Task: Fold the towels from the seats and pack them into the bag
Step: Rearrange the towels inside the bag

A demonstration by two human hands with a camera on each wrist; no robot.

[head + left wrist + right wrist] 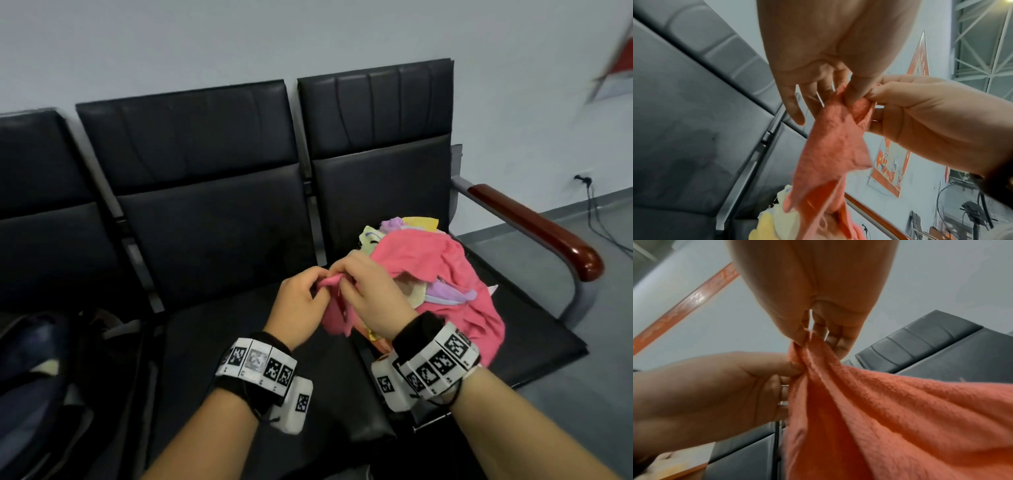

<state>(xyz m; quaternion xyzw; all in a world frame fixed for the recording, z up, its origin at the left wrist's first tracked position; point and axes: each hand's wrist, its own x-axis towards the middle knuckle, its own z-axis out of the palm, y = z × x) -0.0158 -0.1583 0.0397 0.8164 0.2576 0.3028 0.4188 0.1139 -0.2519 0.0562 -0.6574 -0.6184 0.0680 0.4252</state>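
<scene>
Towel: pink towel (442, 260) on the heap (411, 233), right-hand seat (534, 346).
Left hand (298, 305): pinching its corner.
Right hand (373, 294): pinching just beside.
Handling: likely light, limp, not slippery; slide pinches apart to two corners.
Bag (30, 377): far left of heap.

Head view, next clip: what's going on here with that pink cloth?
A person is working on a pink towel that lies on top of a pile of colored towels on the right seat. The left hand and right hand both pinch the same edge of it, close together. Nothing is folded yet. A dark bag sits on the far-left seat.
</scene>
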